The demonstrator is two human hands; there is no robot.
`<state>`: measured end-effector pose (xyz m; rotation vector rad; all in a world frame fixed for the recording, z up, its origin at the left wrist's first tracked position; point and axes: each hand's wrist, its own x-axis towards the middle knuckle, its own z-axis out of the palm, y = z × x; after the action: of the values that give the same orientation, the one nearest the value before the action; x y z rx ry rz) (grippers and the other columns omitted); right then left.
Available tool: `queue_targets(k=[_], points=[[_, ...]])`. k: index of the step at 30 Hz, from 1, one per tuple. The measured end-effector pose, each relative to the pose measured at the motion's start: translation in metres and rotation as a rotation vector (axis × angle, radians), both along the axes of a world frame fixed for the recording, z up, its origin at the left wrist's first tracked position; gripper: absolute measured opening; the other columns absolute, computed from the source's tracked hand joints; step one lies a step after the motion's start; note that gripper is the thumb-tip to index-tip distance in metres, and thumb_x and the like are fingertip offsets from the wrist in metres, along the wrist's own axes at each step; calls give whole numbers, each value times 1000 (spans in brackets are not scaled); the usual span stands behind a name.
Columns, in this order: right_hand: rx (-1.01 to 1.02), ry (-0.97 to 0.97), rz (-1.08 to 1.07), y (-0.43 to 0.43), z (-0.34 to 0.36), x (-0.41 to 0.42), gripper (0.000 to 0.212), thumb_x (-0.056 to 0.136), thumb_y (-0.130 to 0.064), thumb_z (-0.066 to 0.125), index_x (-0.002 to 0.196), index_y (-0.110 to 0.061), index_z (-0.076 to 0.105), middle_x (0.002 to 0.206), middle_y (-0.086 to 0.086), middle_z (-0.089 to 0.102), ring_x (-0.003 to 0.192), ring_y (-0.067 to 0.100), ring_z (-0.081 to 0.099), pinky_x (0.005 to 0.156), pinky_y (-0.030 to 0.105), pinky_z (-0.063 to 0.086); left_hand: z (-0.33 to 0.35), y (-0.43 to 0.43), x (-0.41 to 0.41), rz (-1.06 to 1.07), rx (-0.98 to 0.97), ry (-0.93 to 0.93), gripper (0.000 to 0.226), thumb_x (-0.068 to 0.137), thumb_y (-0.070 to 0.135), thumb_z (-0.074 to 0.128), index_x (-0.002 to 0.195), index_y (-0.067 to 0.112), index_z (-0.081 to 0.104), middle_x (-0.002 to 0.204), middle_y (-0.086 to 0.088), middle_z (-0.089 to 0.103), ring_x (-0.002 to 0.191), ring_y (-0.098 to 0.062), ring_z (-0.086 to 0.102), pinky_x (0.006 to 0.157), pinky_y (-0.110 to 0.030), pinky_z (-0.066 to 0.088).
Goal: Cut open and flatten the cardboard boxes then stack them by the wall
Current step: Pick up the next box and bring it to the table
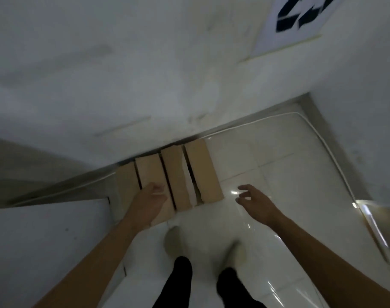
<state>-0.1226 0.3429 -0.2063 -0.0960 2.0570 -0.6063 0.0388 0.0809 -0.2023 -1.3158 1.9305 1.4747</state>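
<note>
White wall, tiled floor. Flattened cardboard leans at the wall base, likely the stack spot. My left hand is on it, probably steadying; grip unclear, blurred. Right hand loose, empty, just beside.

Brown flattened cardboard panels on the white tiled floor against the grey wall — left hand over them, right hand to their right

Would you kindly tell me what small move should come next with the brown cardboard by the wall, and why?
Probably bring the right hand onto the brown flattened cardboard panels and square them: they lie fanned with dark gaps at the white wall, and that hand hovers open beside them.
</note>
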Motion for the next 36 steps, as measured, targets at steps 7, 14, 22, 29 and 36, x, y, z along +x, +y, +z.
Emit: queue_targets(k=[7, 14, 22, 29, 36], points=[[62, -110, 105, -12, -202, -34, 54, 99, -29, 60, 148, -21, 40, 142, 6, 53, 123, 23, 53, 89, 25, 36, -199, 9, -27, 205, 150, -207, 31, 71, 28, 67, 101, 22, 63, 105, -3, 68, 100, -23, 63, 94, -42, 51], [39, -190, 8, -12, -357, -48, 62, 96, -25, 62, 152, -20, 35, 146, 6, 48, 127, 27, 52, 92, 31, 42, -345, 42, -37, 118, 1, -304, 37, 90, 20, 61, 123, 6, 51, 123, -10, 58, 96, -23, 59, 69, -29, 47], [-137, -477, -389, -7, -414, -37, 58, 90, -49, 66, 139, -23, 50, 128, -3, 61, 111, 21, 63, 85, 39, 55, -367, 81, -43, 236, -191, -351, 105, 83, 38, 72, 158, 15, 3, 161, -9, 16, 145, -31, 23, 118, -47, 28], [-239, -490, -448, 22, -354, -46, 51, 86, -55, 61, 124, -22, 63, 112, -2, 75, 102, 18, 71, 89, 33, 54, -333, 82, -57, 475, -27, -253, 98, 48, 70, 75, 133, 24, 55, 132, -3, 59, 115, -26, 61, 101, -42, 50], [-319, -548, -700, 60, -210, -32, 53, 86, -38, 68, 133, -13, 59, 124, 9, 70, 119, 29, 64, 112, 47, 41, -204, 75, -44, 565, 527, -101, 45, 80, 43, 75, 119, 22, 67, 115, 3, 74, 109, -19, 67, 103, -42, 48]])
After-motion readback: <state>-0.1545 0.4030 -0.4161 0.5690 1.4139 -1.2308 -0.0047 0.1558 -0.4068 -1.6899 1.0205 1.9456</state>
